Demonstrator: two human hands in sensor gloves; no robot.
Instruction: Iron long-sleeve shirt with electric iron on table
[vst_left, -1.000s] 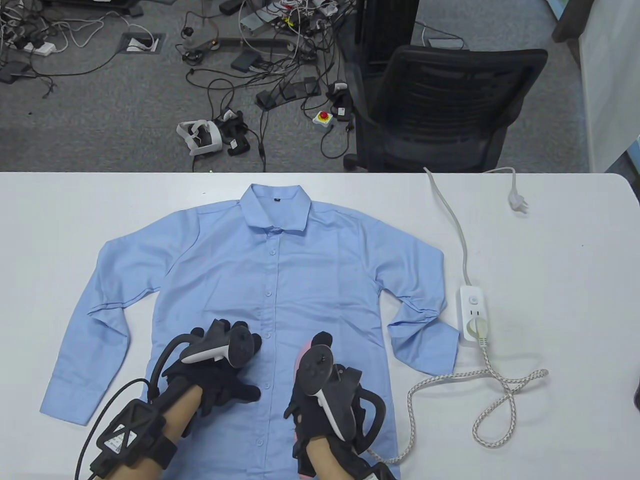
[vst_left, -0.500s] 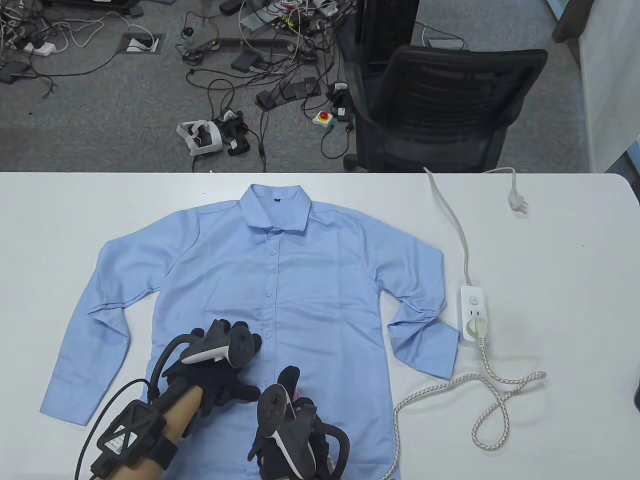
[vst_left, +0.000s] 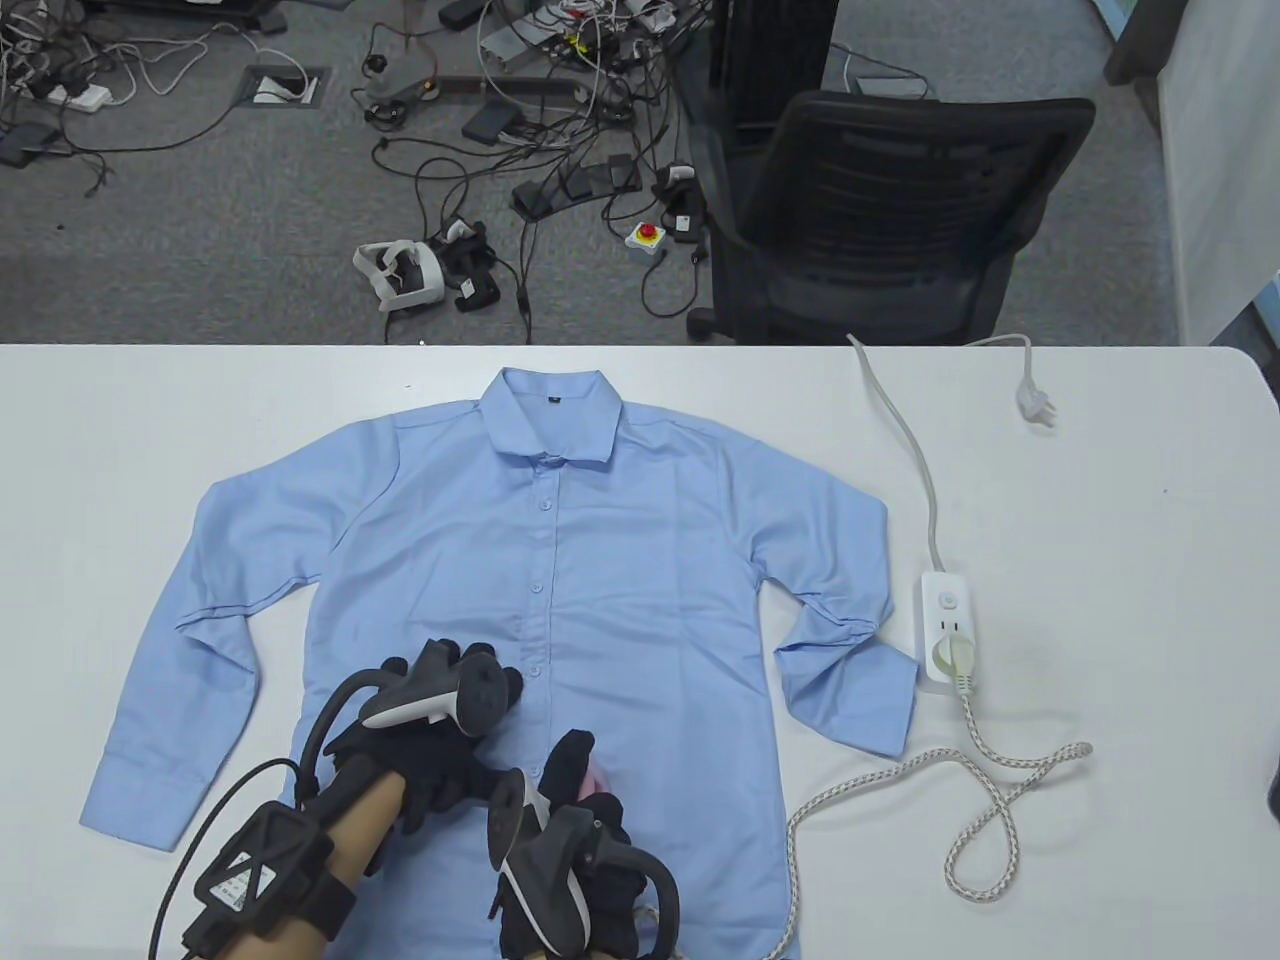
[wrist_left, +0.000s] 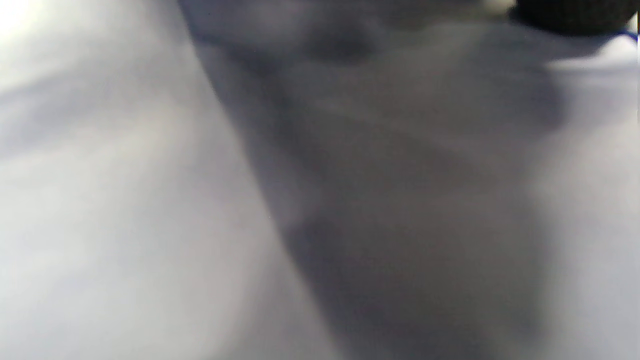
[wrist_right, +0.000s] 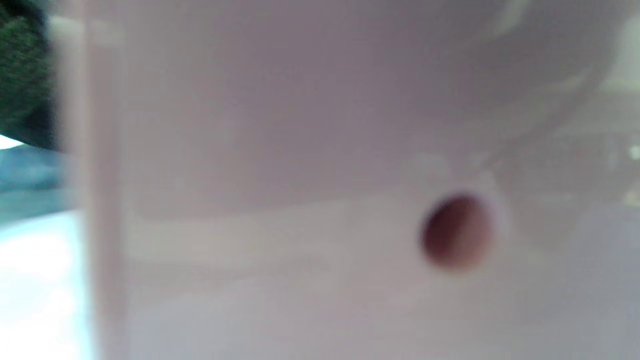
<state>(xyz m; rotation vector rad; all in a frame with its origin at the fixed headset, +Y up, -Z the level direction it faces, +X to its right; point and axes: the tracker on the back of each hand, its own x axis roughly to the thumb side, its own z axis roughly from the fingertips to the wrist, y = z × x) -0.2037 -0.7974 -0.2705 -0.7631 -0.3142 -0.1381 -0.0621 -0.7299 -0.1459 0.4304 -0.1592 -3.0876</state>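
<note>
Here, ironing the shirt's lower front.
The shirt (vst_left: 540, 560) lies flat, buttoned, mid-table; the right hand (vst_left: 575, 860) grips the pink iron (vst_left: 597, 778) (mostly hidden) near the hem, while the left hand (vst_left: 430, 745) presses flat beside it, likely keeping the cloth taut.

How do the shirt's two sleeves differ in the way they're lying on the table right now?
The sleeve on the left of the table view runs nearly straight down to its cuff, with one crease at the elbow. The sleeve on the right is bent sharply at the elbow, its cuff folded outward toward the power strip. The left one reaches nearer the front table edge. Both are light blue and lie flat on the white table.
</note>
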